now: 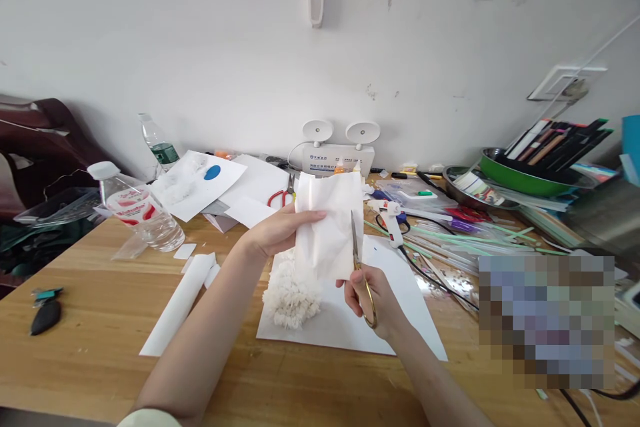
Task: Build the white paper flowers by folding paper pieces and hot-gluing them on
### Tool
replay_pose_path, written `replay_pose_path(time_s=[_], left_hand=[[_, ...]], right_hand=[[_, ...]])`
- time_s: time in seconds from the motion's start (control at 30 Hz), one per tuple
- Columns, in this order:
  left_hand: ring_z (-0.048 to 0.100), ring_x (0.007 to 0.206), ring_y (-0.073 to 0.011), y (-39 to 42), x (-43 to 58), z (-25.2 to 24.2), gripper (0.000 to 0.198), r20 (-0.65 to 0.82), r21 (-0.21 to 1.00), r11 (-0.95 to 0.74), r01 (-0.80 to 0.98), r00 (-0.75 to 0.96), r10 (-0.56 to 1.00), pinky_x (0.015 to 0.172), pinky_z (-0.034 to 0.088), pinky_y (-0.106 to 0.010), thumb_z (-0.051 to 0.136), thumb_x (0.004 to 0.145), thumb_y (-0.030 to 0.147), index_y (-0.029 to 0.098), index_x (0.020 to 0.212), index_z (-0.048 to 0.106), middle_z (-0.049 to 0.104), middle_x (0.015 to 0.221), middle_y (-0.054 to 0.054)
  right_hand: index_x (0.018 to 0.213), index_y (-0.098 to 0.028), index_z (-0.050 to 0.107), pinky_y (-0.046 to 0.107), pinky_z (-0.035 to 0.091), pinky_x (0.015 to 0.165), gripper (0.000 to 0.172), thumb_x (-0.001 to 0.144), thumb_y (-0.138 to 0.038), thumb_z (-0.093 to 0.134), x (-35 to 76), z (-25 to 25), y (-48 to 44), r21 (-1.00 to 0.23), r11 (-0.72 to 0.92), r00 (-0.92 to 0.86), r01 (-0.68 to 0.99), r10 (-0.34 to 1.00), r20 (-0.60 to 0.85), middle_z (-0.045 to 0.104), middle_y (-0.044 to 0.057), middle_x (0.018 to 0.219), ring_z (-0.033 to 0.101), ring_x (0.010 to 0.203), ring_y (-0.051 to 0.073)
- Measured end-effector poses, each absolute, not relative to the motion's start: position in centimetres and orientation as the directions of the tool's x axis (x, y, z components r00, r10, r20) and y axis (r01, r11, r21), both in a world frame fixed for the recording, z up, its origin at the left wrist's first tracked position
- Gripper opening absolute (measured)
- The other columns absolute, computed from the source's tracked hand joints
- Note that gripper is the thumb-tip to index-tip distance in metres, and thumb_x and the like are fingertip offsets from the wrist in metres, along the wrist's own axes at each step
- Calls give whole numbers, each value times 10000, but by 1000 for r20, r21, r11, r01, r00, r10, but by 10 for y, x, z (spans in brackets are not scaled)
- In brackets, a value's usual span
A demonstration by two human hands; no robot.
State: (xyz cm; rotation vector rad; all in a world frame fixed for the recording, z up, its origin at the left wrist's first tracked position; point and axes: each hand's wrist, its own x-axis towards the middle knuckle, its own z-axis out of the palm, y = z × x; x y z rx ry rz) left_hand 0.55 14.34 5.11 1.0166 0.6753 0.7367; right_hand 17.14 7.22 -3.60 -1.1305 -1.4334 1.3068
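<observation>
My left hand [280, 230] is closed on a wrinkled, thin white paper sheet [327, 240], thumb across its front, and holds it up over the table. In my right hand [377, 297] is a pair of scissors [355, 247] with gold handles, fingers through the loops. The blades point up and lie at the sheet's right side, a narrow strip showing beyond them. Below, a fluffy heap of white scraps [291, 295] rests on a large flat white sheet of paper [345, 330].
A rolled white paper [180, 303] and a water bottle [143, 213] are on the left. To the right are a white glue gun [390, 220], scattered thin sticks [480, 240] and a green bowl of markers [535, 170]. Red-handled pliers [285, 195] lie behind. Black keys [46, 315] sit far left.
</observation>
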Motion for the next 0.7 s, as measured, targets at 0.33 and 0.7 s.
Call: replay_pose_path(time_s=[0.33, 0.7], left_hand=[[622, 834, -190, 144, 5, 50, 327, -172, 921, 334, -201, 559, 811, 731, 481, -280, 578, 763, 193, 114, 1079, 555, 661, 940, -96], [608, 887, -213, 144, 5, 49, 315, -158, 916, 327, -232, 541, 826, 752, 474, -292, 561, 780, 236, 108, 1068, 555, 645, 994, -121]], right_hand=[[418, -195, 441, 219, 226, 315, 557, 645, -703, 428, 169, -38, 74, -999, -29, -184, -24, 983, -24, 272, -52, 255, 314, 306, 88], [471, -187, 496, 233, 318, 340, 530, 661, -679, 450, 169, -41, 75, -998, -41, -166, -46, 986, -33, 368, -28, 250, 382, 307, 107]])
